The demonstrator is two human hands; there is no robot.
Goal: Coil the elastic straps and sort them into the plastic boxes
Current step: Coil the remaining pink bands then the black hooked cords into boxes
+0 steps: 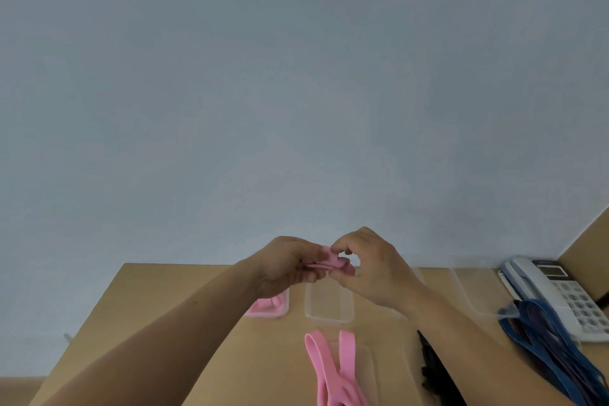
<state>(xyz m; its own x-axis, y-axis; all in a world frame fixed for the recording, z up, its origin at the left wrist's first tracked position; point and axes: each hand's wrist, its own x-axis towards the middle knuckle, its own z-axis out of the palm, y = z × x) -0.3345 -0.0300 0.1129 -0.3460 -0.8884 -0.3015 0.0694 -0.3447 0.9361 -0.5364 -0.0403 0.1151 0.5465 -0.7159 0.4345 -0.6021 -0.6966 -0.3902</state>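
Observation:
A small pink elastic strap [333,262], partly coiled, is held above the table between both hands. My left hand [283,265] grips its left end. My right hand [369,269] pinches its right side with thumb and fingers. Below my left hand stands a clear plastic box [275,313] with pink strap inside. A clear plastic box [329,305] with nothing visible inside stands to its right. More pink straps [333,369] lie loose at the front, over another clear box [367,366].
Blue and purple straps [547,339] lie heaped at the right, partly over a white desk phone [560,290]. Black straps [431,362] lie under my right forearm. Another clear box [474,293] stands at the back right. The wooden table [184,306] meets a blue-grey wall.

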